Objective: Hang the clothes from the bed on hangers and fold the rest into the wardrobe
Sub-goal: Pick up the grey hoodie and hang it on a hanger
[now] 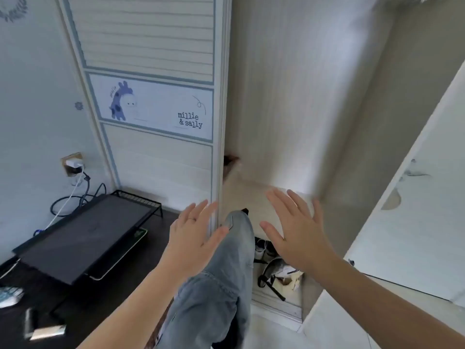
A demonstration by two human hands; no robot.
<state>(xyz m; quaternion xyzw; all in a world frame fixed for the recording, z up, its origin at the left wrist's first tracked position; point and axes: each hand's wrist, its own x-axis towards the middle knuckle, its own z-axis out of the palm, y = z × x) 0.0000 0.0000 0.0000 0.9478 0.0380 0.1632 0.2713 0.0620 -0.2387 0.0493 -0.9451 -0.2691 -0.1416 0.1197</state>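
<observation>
I face an open wardrobe [289, 96] with pale wood-grain inner walls and a shelf board [251, 195] low down. My left hand [193, 235] is spread open, palm forward, by the edge of the sliding door [161, 162]; a ring sits on one finger. My right hand [297, 230] is also spread open and empty, in front of the shelf. Between the two hands rises my leg in light blue jeans [224, 268]. No clothes from the bed and no hangers are in view.
Shoes [264, 248] and a bag [281, 275] lie on the wardrobe floor. A white panel [415, 235] leans at the right. At the left stands a dark desk with a black monitor riser [83, 235], cables and a wall socket [73, 165].
</observation>
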